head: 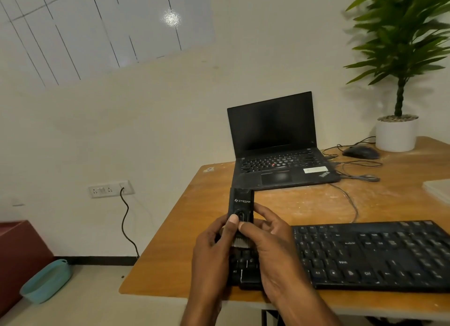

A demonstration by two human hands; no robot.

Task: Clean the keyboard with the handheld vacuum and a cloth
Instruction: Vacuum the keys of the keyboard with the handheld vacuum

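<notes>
two bare forearms reach forward from bottom edge, close together, angled slightly left. left hand (214, 243) curled around left side of handheld vacuum (241, 208), thumb stretched up across its front, thumbnail near button. right hand (270, 240) curled around right side, thumb lying across lower front, fingers bent behind body. hands nearly touching at thumbs. wrists straight, backs of hands facing up.

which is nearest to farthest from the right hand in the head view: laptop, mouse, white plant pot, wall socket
From the right hand:
1. Laptop, just beyond it on the table.
2. Mouse, back right.
3. White plant pot, far right corner.
Wall socket, off to the left, is too uncertain to rank.
</notes>
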